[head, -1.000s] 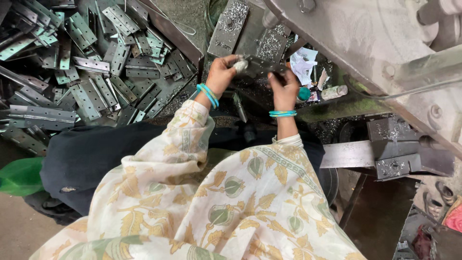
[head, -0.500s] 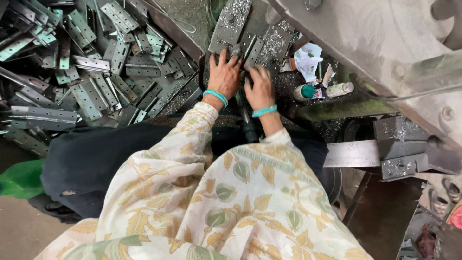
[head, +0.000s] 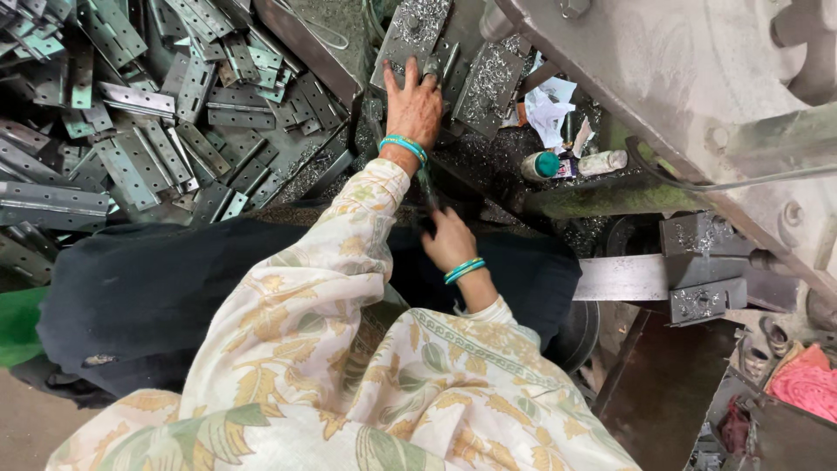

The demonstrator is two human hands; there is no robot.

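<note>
My left hand (head: pixel 411 109) reaches forward and lies with fingers spread on a grey metal plate (head: pixel 408 30) strewn with shiny shavings. A second shaving-covered plate (head: pixel 488 83) sits just right of it. My right hand (head: pixel 447 241) is drawn back near my lap, its fingers curled around the lower end of a thin dark rod (head: pixel 427 192) that runs up towards my left wrist. Both wrists carry teal bangles, and both arms are in floral sleeves.
A large heap of punched metal strips (head: pixel 131 131) fills the left. A teal-capped bottle (head: pixel 545 166) and crumpled white paper (head: pixel 549 109) lie right of the plates. The grey machine body (head: pixel 680 78) and a metal block (head: pixel 702 262) stand at right, with pink cloth (head: pixel 806 379) below.
My right hand has pulled back from the plates towards my lap and taken the dark rod. My left hand has stretched further forward onto the plate.
</note>
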